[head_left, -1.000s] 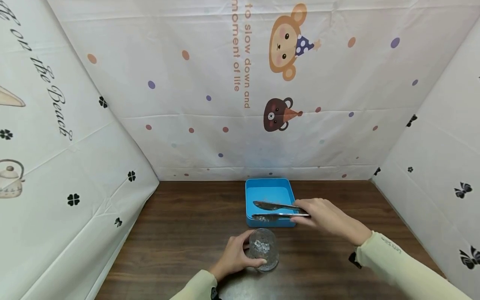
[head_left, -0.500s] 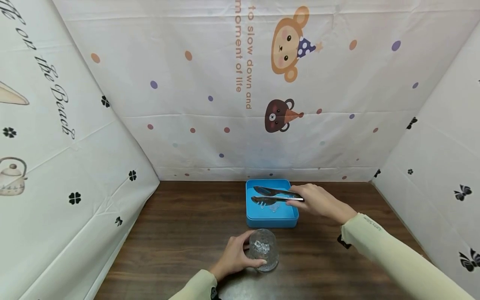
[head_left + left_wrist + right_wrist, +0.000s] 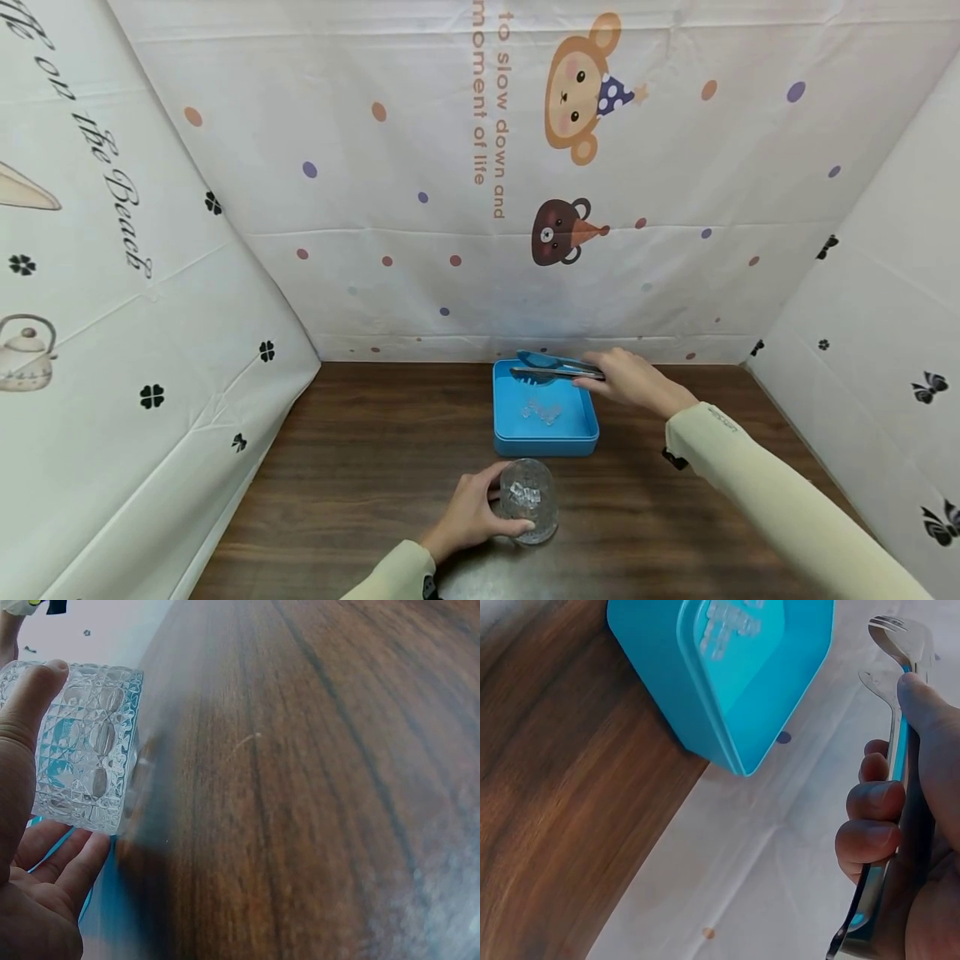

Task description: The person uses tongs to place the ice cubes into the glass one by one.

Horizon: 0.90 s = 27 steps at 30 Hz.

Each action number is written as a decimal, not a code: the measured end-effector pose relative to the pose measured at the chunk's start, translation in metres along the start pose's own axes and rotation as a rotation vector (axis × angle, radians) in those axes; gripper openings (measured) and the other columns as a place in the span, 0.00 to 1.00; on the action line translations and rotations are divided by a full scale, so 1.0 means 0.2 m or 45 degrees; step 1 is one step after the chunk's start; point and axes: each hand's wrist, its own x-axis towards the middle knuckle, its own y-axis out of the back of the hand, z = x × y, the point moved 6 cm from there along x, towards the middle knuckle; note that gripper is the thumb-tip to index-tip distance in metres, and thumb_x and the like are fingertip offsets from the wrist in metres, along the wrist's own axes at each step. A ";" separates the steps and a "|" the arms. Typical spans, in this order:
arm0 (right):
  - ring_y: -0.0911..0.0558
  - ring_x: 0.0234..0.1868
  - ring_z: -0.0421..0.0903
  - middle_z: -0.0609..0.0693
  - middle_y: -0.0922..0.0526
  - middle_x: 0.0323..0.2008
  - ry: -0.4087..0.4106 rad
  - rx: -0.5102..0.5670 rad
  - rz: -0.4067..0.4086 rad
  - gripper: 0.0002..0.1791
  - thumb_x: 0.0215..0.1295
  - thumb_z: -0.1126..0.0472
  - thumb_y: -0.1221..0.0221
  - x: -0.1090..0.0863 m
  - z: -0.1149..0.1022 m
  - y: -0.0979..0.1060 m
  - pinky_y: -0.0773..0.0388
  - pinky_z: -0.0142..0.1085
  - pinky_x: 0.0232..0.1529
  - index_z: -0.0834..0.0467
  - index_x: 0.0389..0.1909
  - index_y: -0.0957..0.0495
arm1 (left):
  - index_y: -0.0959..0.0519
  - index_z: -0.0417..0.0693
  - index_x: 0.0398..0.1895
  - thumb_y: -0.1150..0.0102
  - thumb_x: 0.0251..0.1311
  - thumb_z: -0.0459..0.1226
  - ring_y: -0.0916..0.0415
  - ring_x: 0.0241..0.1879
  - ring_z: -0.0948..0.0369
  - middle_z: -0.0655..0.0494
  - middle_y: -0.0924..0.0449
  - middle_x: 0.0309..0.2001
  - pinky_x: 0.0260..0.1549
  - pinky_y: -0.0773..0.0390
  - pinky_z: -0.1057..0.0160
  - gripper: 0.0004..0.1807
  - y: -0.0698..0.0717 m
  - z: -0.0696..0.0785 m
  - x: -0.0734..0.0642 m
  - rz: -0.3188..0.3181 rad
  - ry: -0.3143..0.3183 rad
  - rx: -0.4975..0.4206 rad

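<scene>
My left hand [image 3: 474,506] grips a clear cut-glass tumbler [image 3: 528,504] on the wooden table, thumb on the near side and fingers behind. Several clear ice cubes [image 3: 525,494] show inside it. In the left wrist view the patterned glass [image 3: 90,746] sits between thumb and fingers. My right hand [image 3: 633,382] holds metal serving tongs [image 3: 558,371], their two arms a little apart, over the back part of a blue tray [image 3: 546,447]. More clear cubes [image 3: 542,412] lie in the tray. In the right wrist view the forked tongs tip [image 3: 892,634] has nothing between its ends.
The dark wood table [image 3: 360,467] meets a white printed cloth [image 3: 420,283] right behind the blue tray. White cloth walls [image 3: 187,400] also rise at left and right. The glass stands just in front of the tray.
My right hand has carried the tongs away from near the glass and tray front, back and up over the tray's rear. The left hand and glass have stayed in place.
</scene>
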 end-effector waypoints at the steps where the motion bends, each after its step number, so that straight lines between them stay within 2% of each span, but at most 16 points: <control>1: 0.14 0.32 0.42 0.52 0.14 0.36 -0.002 -0.001 -0.004 0.31 0.72 0.46 0.36 0.01 0.01 0.00 0.13 0.51 0.44 0.67 0.63 0.22 | 0.25 0.55 0.68 0.21 0.50 0.56 0.17 0.50 0.66 0.56 0.16 0.54 0.47 0.17 0.71 0.42 0.00 0.00 0.00 -0.002 0.001 0.003; 7: 0.21 0.22 0.36 0.46 0.21 0.24 0.002 0.000 -0.020 0.30 0.71 0.48 0.35 0.04 0.04 -0.02 0.12 0.44 0.35 0.68 0.61 0.22 | 0.25 0.52 0.67 0.20 0.50 0.54 0.17 0.50 0.65 0.54 0.16 0.55 0.47 0.17 0.70 0.42 -0.01 0.00 0.00 -0.001 -0.009 -0.008; 11: 0.21 0.21 0.35 0.45 0.23 0.22 0.006 0.005 -0.026 0.30 0.72 0.48 0.36 0.05 0.05 -0.03 0.12 0.45 0.35 0.69 0.60 0.22 | 0.25 0.52 0.67 0.20 0.50 0.54 0.17 0.50 0.65 0.54 0.16 0.55 0.47 0.17 0.71 0.42 -0.01 0.00 0.00 -0.002 -0.011 -0.012; 13: 0.19 0.23 0.38 0.47 0.20 0.25 -0.003 -0.001 -0.037 0.30 0.72 0.48 0.36 0.05 0.06 -0.04 0.12 0.48 0.38 0.69 0.61 0.22 | 0.25 0.52 0.67 0.20 0.50 0.54 0.17 0.50 0.65 0.55 0.16 0.55 0.47 0.17 0.70 0.42 -0.01 0.00 0.00 0.000 -0.010 -0.011; 16: 0.14 0.31 0.46 0.56 0.14 0.36 -0.011 -0.005 -0.048 0.31 0.73 0.48 0.37 0.06 0.07 -0.05 0.13 0.53 0.44 0.70 0.63 0.23 | 0.25 0.52 0.67 0.20 0.49 0.54 0.17 0.51 0.65 0.55 0.16 0.54 0.47 0.17 0.70 0.42 -0.01 0.00 0.00 0.008 -0.012 -0.005; 20: 0.13 0.42 0.54 0.64 0.15 0.49 -0.019 -0.021 -0.063 0.30 0.73 0.48 0.37 0.07 0.09 -0.07 0.14 0.56 0.48 0.69 0.63 0.23 | 0.24 0.52 0.67 0.19 0.49 0.54 0.17 0.51 0.64 0.54 0.16 0.54 0.47 0.17 0.71 0.42 0.00 0.00 0.00 0.018 -0.018 -0.004; 27: 0.12 0.43 0.53 0.62 0.14 0.51 -0.046 -0.027 -0.124 0.29 0.72 0.48 0.36 0.10 0.08 -0.10 0.14 0.54 0.48 0.67 0.62 0.21 | 0.25 0.54 0.67 0.19 0.49 0.53 0.17 0.52 0.63 0.54 0.16 0.55 0.48 0.17 0.70 0.41 0.00 0.00 0.00 0.020 -0.021 -0.035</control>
